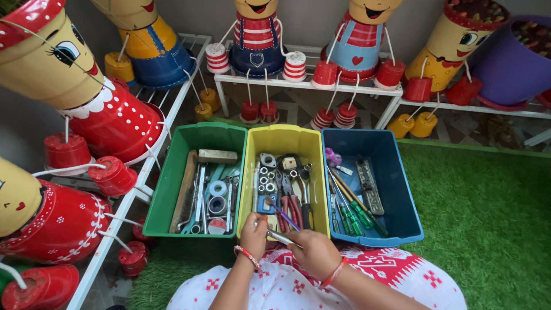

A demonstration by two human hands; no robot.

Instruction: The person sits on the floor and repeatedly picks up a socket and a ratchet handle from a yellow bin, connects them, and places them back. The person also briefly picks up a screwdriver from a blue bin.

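Looking down from our head camera, we see our two hands meeting over the near edge of the yellow bin (284, 136), the middle one of three bins that stand side by side on the green artificial grass (488, 212). Our left hand (253, 234) has its fingers closed around the near end of a thin metal tool (279, 236), and our right hand (314, 251) pinches the same tool just beside it, so both hands are clamped on it. The tool lies roughly level across the bin's front rim. A second thin tool with a purple shaft (285, 216) rises from between the hands and points into the bin; we cannot tell which hand holds it.

Inside the yellow bin lie a rack of sockets (265, 182) on the left and pliers with red handles (291, 201) in the middle. The green bin (198, 135) to the left holds wrenches, rolls of tape (217, 196) and a wooden block (217, 156). The blue bin (402, 189) to the right holds screwdrivers with green handles (354, 215) and a flat metal bar (369, 186).

Painted flowerpot figures (117, 120) stand on white racks (298, 83) around the bins.
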